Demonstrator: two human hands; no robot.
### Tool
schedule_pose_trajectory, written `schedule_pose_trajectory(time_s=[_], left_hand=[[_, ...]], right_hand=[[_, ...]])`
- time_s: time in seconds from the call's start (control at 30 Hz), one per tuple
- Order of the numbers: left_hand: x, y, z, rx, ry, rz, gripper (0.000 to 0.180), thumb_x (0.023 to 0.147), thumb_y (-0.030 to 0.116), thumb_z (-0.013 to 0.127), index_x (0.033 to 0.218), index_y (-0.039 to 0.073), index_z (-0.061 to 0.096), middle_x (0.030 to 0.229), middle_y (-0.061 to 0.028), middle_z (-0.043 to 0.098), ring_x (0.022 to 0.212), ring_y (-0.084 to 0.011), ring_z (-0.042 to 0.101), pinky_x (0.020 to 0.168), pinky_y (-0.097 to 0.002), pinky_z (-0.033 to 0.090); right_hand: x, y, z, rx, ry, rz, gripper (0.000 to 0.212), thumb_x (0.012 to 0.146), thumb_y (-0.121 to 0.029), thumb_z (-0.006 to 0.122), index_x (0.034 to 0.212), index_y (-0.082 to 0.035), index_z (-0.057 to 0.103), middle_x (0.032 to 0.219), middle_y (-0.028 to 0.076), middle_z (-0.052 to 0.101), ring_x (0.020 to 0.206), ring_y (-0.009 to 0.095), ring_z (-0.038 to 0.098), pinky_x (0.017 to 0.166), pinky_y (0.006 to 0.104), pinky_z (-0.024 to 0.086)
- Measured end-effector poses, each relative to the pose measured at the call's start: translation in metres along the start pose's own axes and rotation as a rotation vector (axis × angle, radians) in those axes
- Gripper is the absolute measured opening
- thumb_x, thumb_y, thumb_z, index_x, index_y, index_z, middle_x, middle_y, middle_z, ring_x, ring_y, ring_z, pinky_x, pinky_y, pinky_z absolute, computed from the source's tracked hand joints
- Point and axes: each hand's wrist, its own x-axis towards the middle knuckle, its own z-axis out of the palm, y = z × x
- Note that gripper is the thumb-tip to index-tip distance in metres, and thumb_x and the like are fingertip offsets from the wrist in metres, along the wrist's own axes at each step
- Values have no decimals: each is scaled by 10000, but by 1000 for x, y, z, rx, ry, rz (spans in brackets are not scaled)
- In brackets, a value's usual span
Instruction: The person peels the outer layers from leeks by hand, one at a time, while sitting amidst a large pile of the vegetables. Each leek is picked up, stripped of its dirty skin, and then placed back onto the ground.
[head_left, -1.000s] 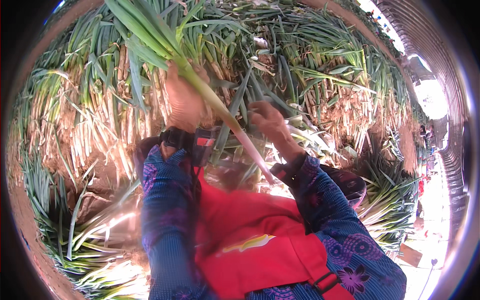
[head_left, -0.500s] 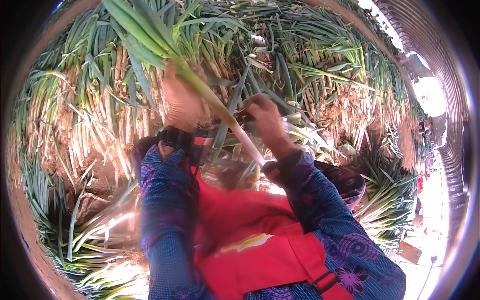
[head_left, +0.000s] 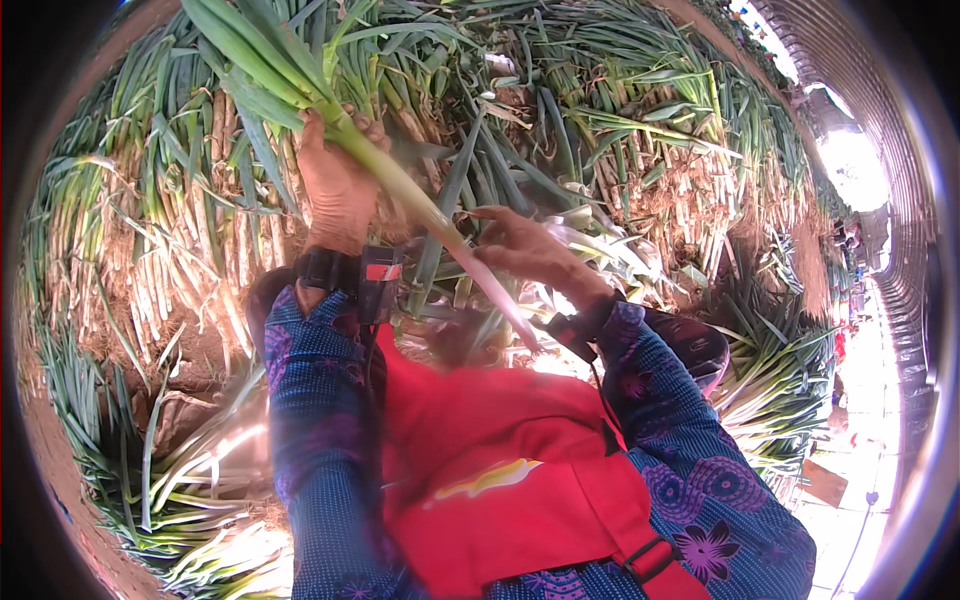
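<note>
My left hand (head_left: 338, 185) is wrapped round the upper shank of a leek (head_left: 410, 195), just below where its green leaves fan out. The leek slants down to the right, its pale end above my lap. My right hand (head_left: 527, 248) is beside the lower white part of the stalk, fingers spread and the fingertips near or touching it. Nothing shows in that hand. Below the stalk, loose leek leaves and peelings lie between my knees, partly blurred and glaring.
Long rows of untrimmed leeks (head_left: 150, 240) with dirty roots lie ahead and left. More stand in the pile (head_left: 660, 150) at the far right. Paler leeks are heaped at lower left (head_left: 210, 510) and right (head_left: 765, 400). A corrugated wall (head_left: 905, 200) curves along the right.
Both hands and the leek have shifted slightly left. My right hand's fingers have opened out and moved down along the stalk.
</note>
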Motion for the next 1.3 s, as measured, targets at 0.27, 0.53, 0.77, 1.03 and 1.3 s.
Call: schedule_pose_trajectory(time_s=[0.27, 0.53, 0.77, 1.03, 1.3], left_hand=[[3, 1, -5, 7, -98, -46, 400, 960, 424, 401, 956, 36, 501, 726, -64, 460, 673, -204, 431, 630, -339, 370], [7, 14, -10, 3, -49, -1, 366, 954, 381, 388, 930, 30, 489, 741, -64, 458, 684, -204, 420, 634, -345, 372], [8, 9, -9, 2, 93, 65, 306, 919, 396, 497, 909, 90, 505, 729, -51, 473, 657, -200, 448, 629, -336, 396], [6, 2, -8, 88, 140, 66, 310, 949, 384, 485, 939, 74, 470, 753, -65, 490, 680, -202, 486, 641, -354, 429], [5, 0, -6, 193, 250, 112, 280, 946, 362, 505, 943, 84, 476, 725, -54, 504, 650, -201, 516, 626, -348, 439]], right_hand=[[11, -16, 10, -380, -123, -253, 199, 852, -249, 630, 883, -52, 633, 812, 138, 631, 741, 311, 610, 680, 395, 473], [-5, -14, 4, 176, 42, 135, 160, 885, -197, 563, 847, -44, 592, 731, 81, 610, 647, 203, 617, 605, 340, 492], [-17, 8, -16, 235, 103, 329, 347, 865, -269, 609, 1097, -13, 598, 826, 67, 616, 774, 140, 584, 671, 287, 486], [-10, -11, 31, -517, 117, -98, 192, 775, -245, 639, 843, -66, 628, 781, 144, 636, 743, 345, 616, 660, 432, 469], [6, -6, 44, -654, 24, -85, 139, 772, -198, 607, 768, -59, 611, 758, 152, 635, 731, 358, 616, 637, 436, 466]])
